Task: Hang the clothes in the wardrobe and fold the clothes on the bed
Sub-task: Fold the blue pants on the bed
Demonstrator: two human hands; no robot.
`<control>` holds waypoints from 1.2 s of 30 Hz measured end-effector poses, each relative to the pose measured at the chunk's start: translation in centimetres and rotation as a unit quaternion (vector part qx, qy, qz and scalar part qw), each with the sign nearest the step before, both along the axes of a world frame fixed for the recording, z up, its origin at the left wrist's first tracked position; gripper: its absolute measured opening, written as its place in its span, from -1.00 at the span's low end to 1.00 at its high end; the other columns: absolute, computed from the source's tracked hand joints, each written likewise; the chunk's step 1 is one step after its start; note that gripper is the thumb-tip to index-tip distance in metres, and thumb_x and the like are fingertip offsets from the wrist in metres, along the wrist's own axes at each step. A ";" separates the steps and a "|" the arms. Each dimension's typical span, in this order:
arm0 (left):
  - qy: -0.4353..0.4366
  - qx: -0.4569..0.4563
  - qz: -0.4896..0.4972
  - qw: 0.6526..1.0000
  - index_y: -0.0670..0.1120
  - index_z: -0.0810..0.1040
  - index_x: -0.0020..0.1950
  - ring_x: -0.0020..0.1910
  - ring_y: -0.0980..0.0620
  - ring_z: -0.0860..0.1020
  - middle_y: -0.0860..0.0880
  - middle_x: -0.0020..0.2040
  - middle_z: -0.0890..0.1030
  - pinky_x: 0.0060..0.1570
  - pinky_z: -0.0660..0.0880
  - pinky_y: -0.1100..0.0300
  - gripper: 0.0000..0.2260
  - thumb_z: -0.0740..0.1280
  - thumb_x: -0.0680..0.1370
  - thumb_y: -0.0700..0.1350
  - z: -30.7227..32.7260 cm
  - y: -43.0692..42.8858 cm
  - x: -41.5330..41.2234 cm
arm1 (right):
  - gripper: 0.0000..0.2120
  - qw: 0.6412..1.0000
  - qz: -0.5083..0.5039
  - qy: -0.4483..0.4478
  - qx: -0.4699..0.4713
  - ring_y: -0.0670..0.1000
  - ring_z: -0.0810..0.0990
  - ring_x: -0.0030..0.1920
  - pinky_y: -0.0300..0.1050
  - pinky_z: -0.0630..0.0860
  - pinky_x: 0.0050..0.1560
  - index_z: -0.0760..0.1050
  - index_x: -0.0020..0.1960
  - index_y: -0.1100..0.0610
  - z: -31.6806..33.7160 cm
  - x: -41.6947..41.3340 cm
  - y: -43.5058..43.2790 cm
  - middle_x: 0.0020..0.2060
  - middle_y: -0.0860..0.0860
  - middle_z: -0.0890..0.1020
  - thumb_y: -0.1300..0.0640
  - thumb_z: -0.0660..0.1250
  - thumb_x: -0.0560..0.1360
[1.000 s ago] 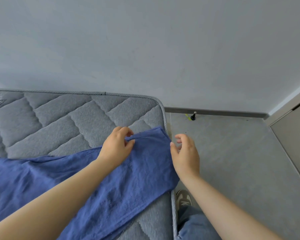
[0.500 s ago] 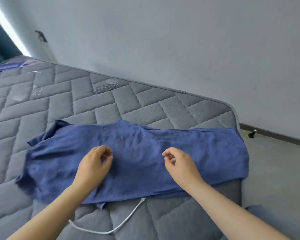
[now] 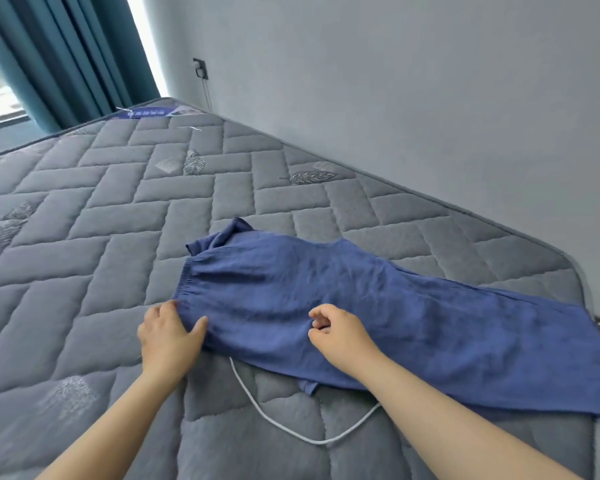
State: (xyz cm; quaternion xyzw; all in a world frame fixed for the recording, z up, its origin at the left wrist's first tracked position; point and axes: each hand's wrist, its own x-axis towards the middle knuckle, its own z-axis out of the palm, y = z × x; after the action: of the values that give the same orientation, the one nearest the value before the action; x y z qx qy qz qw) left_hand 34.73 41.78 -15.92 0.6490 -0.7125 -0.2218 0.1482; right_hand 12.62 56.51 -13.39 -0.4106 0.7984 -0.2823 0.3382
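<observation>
Blue trousers (image 3: pixel 378 306) lie flat across the grey quilted mattress (image 3: pixel 101 237), with the elastic waistband to the left and the leg ends at the right edge of the bed. My left hand (image 3: pixel 170 337) grips the near corner of the waistband, thumb on top of the cloth. My right hand (image 3: pixel 340 336) sits on the near side of the trousers with its fingers curled. I cannot tell whether it pinches the fabric.
A white cord (image 3: pixel 291 432) loops on the mattress in front of the trousers and runs under them. Teal curtains (image 3: pixel 66 53) and a window are at the far left. A wall socket (image 3: pixel 200 68) is beyond the bed. The grey wall runs along the far side.
The view swung left from the leg ends to the waistband. Both hands moved left along the trousers, and my left hand took hold of the waistband corner.
</observation>
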 end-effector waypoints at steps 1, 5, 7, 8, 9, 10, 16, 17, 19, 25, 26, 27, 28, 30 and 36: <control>0.010 0.007 0.015 1.000 -0.30 0.42 0.26 0.25 -0.33 0.38 -0.34 0.24 0.45 0.26 0.28 -0.11 -0.49 0.43 0.47 0.00 -0.2 -0.5 0.2 | -0.67 1.000 0.005 0.002 0.011 -0.07 0.54 0.06 -0.27 0.45 0.04 0.45 0.29 0.07 -0.2 0.2 -0.4 0.06 -0.08 0.54 0.14 0.25 0.53; 0.108 0.056 0.063 0.991 -0.30 0.44 0.21 0.17 -0.28 0.50 -0.29 0.15 0.55 0.08 0.41 -0.05 -0.52 0.46 0.46 -0.01 -0.7 -2.9 0.7 | -0.56 0.996 0.048 0.043 0.068 -0.03 0.48 0.22 -0.22 0.42 0.17 0.38 0.40 0.10 -1.0 0.8 -1.4 0.27 -0.01 0.50 0.11 0.27 0.53; 0.184 0.126 0.079 0.972 -0.24 0.56 -0.04 -0.06 -0.18 0.58 -0.22 -0.14 0.62 -0.11 0.44 0.03 -0.71 0.48 0.42 -0.04 -0.4 -3.6 0.5 | -0.57 0.994 0.048 0.054 0.077 -0.03 0.49 0.17 -0.21 0.44 0.14 0.39 0.38 0.10 -1.1 0.7 -1.7 0.21 -0.01 0.51 0.10 0.27 0.53; 0.229 0.153 0.084 0.958 -0.20 0.52 -0.24 -0.22 -0.10 0.53 -0.17 -0.32 0.56 -0.21 0.41 0.06 -0.76 0.48 0.37 -0.04 0.0 -3.5 0.2 | -0.59 0.995 0.043 0.046 0.076 -0.06 0.50 0.12 -0.25 0.44 0.07 0.40 0.37 0.09 -1.0 0.5 -1.9 0.15 -0.04 0.52 0.10 0.28 0.53; 0.268 0.162 0.085 0.946 -0.17 0.44 -0.33 -0.31 -0.04 0.44 -0.12 -0.41 0.47 -0.28 0.36 0.08 -0.75 0.44 0.34 -0.06 0.2 -3.2 -0.1 | -0.61 0.996 0.035 0.031 0.073 -0.08 0.51 0.07 -0.30 0.42 -0.01 0.42 0.35 0.09 -0.8 0.3 -2.2 0.10 -0.06 0.52 0.09 0.29 0.53; 0.289 0.147 0.077 0.943 -0.16 0.38 -0.35 -0.33 -0.01 0.37 -0.09 -0.42 0.42 -0.32 0.31 0.11 -0.76 0.41 0.35 -0.09 0.4 -2.7 -0.4 | -0.64 0.997 0.025 0.014 0.067 -0.09 0.51 0.03 -0.32 0.41 -0.06 0.44 0.32 0.09 -0.5 0.0 -2.4 0.07 -0.07 0.53 0.09 0.30 0.53; 0.220 -0.029 -0.146 0.964 -0.09 0.47 -0.10 -0.30 0.04 0.43 0.01 -0.25 0.53 -0.30 0.34 0.14 -0.90 0.31 0.46 -0.27 1.9 1.2 -1.5 | -0.89 0.998 -0.032 -0.062 -0.010 0.03 0.63 -0.10 -0.04 0.61 -0.01 0.57 0.00 0.16 3.5 -1.5 -6.1 -0.08 0.10 0.65 0.15 0.30 0.55; 0.192 -0.054 -0.183 0.963 -0.07 0.50 -0.04 -0.23 0.05 0.46 0.04 -0.18 0.55 -0.26 0.36 0.15 -0.85 0.32 0.45 -0.28 2.0 2.0 -1.9 | -0.89 0.994 -0.044 -0.097 -0.018 0.01 0.61 -0.18 -0.09 0.60 -0.09 0.56 -0.08 0.16 4.3 -1.6 -6.8 -0.13 0.10 0.65 0.16 0.28 0.56; 0.145 -0.089 -0.232 0.958 -0.10 0.56 0.14 -0.06 -0.03 0.54 -0.01 0.00 0.59 -0.13 0.43 0.12 -0.68 0.38 0.41 -0.30 1.7 3.4 -2.8 | -0.85 0.988 -0.058 -0.145 -0.015 -0.03 0.58 -0.23 -0.16 0.58 -0.18 0.53 -0.15 0.15 5.5 -1.8 -8.1 -0.16 0.08 0.63 0.13 0.27 0.57; 0.097 -0.090 -0.297 0.945 -0.17 0.62 0.13 -0.14 -0.18 0.57 -0.11 -0.10 0.57 -0.21 0.53 -0.01 -0.71 0.43 0.42 -0.28 -0.2 5.8 -4.5 | -0.67 0.997 0.049 -0.023 0.056 0.01 0.47 -0.21 0.06 0.56 -0.04 0.50 -0.14 0.27 4.7 -0.5 -10.5 -0.24 0.21 0.50 -0.04 0.39 0.47; 0.099 -0.094 -0.295 0.946 -0.18 0.62 0.11 -0.15 -0.17 0.57 -0.10 -0.11 0.58 -0.23 0.54 -0.01 -0.73 0.44 0.41 -0.28 -0.4 5.9 -4.6 | -0.68 0.994 0.079 0.020 0.071 -0.01 0.46 -0.21 0.06 0.52 -0.08 0.46 -0.14 0.20 4.2 -0.2 -10.7 -0.24 0.12 0.49 -0.05 0.42 0.44; 0.101 -0.096 -0.292 0.946 -0.18 0.62 0.10 -0.16 -0.16 0.58 -0.10 -0.11 0.59 -0.23 0.54 -0.01 -0.74 0.43 0.42 -0.26 -0.5 6.1 -4.6 | -0.69 0.991 0.093 0.059 0.079 -0.01 0.49 -0.17 0.00 0.48 -0.11 0.45 -0.10 0.17 3.7 0.0 -10.9 -0.18 0.05 0.52 -0.06 0.44 0.42; 0.102 -0.097 -0.290 0.947 -0.18 0.63 0.09 -0.17 -0.15 0.58 -0.09 -0.12 0.59 -0.25 0.54 -0.01 -0.76 0.41 0.42 -0.24 -0.5 6.2 -4.6 | -0.67 0.988 0.091 0.095 0.080 0.00 0.53 -0.09 -0.06 0.48 -0.10 0.47 -0.02 0.16 3.2 0.0 -11.0 -0.09 0.00 0.56 -0.05 0.45 0.40; 0.103 -0.100 -0.293 0.945 -0.18 0.63 0.06 -0.20 -0.14 0.57 -0.07 -0.15 0.58 -0.28 0.54 0.01 -0.77 0.38 0.42 -0.19 -0.5 6.2 -4.7 | -0.72 0.984 0.070 0.152 0.069 0.06 0.56 -0.04 -0.04 0.52 -0.09 0.52 -0.04 0.16 2.7 -0.1 -11.2 -0.07 0.04 0.60 -0.02 0.43 0.41; 0.120 -0.102 -0.294 0.943 -0.18 0.63 0.09 -0.16 -0.09 0.59 -0.04 -0.12 0.59 -0.21 0.50 0.13 -0.74 0.44 0.41 -0.24 0.9 7.2 -6.3 | -0.65 0.999 0.026 0.032 0.021 0.00 0.38 -0.35 -0.06 0.42 -0.28 0.25 -0.38 0.11 3.5 -2.7 -10.6 -0.41 0.01 0.41 0.12 0.31 0.50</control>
State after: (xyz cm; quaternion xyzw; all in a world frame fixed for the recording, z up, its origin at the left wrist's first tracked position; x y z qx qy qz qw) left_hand 28.47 48.98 -15.06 0.3603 -0.8677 -0.2575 0.2259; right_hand 9.94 45.87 -9.88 -0.4329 0.8037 -0.2431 0.3279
